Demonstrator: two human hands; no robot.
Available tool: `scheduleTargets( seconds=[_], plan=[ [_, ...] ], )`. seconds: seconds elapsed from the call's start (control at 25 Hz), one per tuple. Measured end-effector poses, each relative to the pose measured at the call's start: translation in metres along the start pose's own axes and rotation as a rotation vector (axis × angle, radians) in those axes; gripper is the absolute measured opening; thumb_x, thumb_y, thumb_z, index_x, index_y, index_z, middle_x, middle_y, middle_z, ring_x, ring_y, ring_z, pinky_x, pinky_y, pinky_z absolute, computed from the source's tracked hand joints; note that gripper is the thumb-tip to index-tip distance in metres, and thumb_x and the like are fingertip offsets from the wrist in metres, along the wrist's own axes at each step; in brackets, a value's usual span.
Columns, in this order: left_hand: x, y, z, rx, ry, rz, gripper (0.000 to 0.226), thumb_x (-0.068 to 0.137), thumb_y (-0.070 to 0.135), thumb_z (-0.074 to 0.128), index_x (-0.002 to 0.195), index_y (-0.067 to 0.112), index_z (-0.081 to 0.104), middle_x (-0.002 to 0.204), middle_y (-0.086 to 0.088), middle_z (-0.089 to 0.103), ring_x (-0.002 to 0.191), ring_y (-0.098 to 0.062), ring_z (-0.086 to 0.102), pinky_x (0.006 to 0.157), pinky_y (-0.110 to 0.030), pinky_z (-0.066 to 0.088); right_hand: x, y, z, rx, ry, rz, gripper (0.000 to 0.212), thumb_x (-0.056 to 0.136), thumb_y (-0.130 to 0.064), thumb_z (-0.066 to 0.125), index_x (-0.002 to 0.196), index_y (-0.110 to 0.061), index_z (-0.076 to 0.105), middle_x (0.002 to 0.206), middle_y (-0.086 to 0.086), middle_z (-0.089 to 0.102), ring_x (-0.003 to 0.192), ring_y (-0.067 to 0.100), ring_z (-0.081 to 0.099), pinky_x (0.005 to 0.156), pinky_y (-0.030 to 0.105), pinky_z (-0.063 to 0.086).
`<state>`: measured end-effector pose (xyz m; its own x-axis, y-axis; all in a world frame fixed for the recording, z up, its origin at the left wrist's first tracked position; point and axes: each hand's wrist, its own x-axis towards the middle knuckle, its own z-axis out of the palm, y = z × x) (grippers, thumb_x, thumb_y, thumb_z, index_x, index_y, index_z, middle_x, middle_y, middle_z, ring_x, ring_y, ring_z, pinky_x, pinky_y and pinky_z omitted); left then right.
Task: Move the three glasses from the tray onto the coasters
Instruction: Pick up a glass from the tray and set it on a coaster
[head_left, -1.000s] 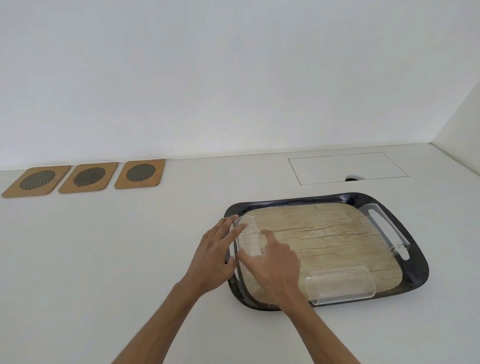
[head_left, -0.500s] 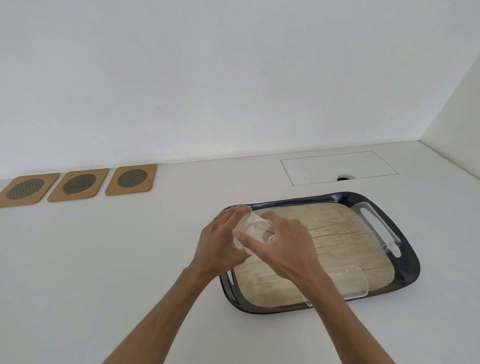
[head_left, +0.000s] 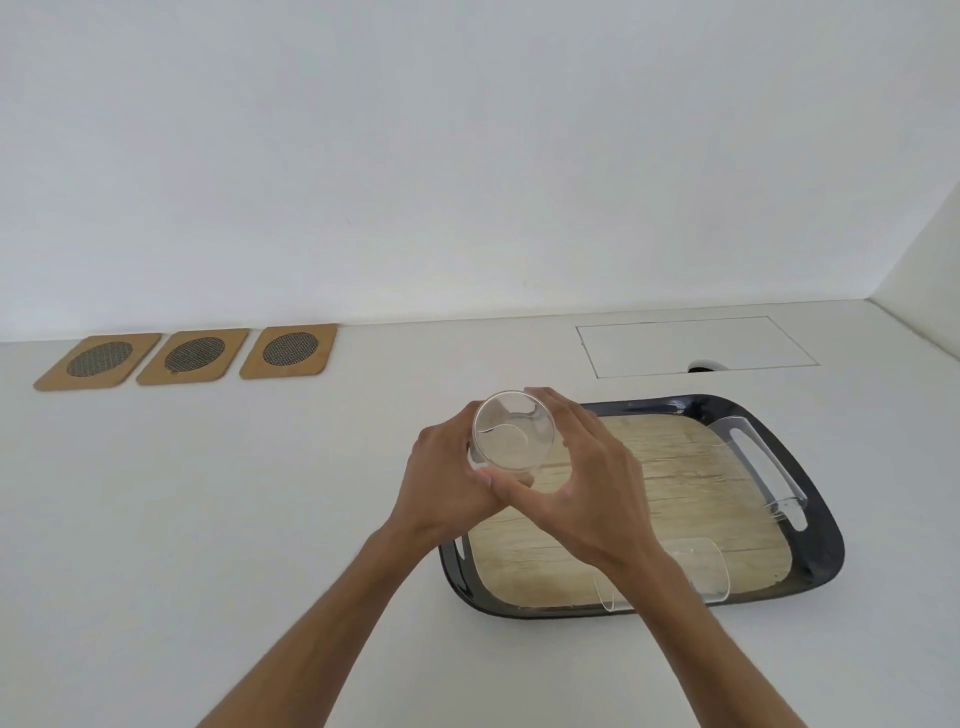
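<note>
Two hands wrapped around one clear glass (head_left: 513, 434) in the middle of the frame, lifted above the left end of the tray (head_left: 815, 462). Left hand (head_left: 447, 480) curled on the left side of the glass, right hand (head_left: 589, 480) curled on the right side, fingers closed on it from both sides. Thumbs meeting just below the glass. Open mouth of the glass tipped up toward the camera.

Dark tray with a wood-look floor in the lower right of the frame, sitting on the white tabletop (head_left: 208, 519). Second glass (head_left: 758, 467) lying on its side along the right edge of the tray. Third glass (head_left: 696, 577) lying on its side near the bottom edge of the tray, partly hidden behind the right wrist.

Three brown coasters in a row at the upper left of the frame, close to the wall, well apart from the tray: left coaster (head_left: 97, 361), middle coaster (head_left: 193, 355), right coaster (head_left: 289, 349). Each with a dark round mesh spot in the middle. Nothing on top of them.

Thin rectangle outline (head_left: 696, 345) in the tabletop behind the tray, upper right.
</note>
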<state>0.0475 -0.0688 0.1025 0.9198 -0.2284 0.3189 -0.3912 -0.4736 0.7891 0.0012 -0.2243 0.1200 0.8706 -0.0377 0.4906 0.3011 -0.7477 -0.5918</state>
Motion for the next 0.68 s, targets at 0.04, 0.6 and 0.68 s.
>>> scheduleTargets(
  seconds=[0.04, 0.6, 0.68],
  plan=[
    [-0.001, 0.004, 0.000, 0.002, -0.008, -0.004, 0.054, 0.064, 0.029, 0.087, 0.114, 0.029, 0.067, 0.095, 0.013, 0.076, 0.089, -0.009, 0.072, 0.078, -0.039, 0.060, 0.000, 0.001, -0.001, 0.121, -0.014, 0.023, 0.077, 0.069, -0.073, 0.070, 0.133, -0.032, 0.058, 0.128, -0.020, 0.067, 0.115, -0.001, 0.062, 0.089, 0.021, 0.052],
    [-0.026, 0.037, 0.022, -0.130, 0.039, -0.114, 0.054, 0.066, 0.016, 0.086, 0.115, 0.029, 0.066, 0.106, 0.013, 0.075, 0.102, -0.009, 0.069, 0.086, -0.026, 0.055, 0.007, 0.024, -0.037, 0.671, -0.246, 0.096, 0.060, 0.062, -0.042, 0.090, 0.117, -0.044, 0.067, 0.109, -0.019, 0.077, 0.108, 0.004, 0.071, 0.087, 0.013, 0.052],
    [-0.029, 0.038, 0.027, -0.139, 0.075, -0.134, 0.052, 0.065, 0.016, 0.087, 0.111, 0.030, 0.068, 0.102, 0.015, 0.076, 0.098, -0.005, 0.070, 0.080, -0.021, 0.055, 0.006, 0.025, -0.034, 0.643, -0.245, 0.083, 0.071, 0.059, -0.049, 0.091, 0.124, -0.039, 0.064, 0.111, -0.017, 0.076, 0.109, 0.004, 0.071, 0.091, 0.018, 0.054]
  ],
)
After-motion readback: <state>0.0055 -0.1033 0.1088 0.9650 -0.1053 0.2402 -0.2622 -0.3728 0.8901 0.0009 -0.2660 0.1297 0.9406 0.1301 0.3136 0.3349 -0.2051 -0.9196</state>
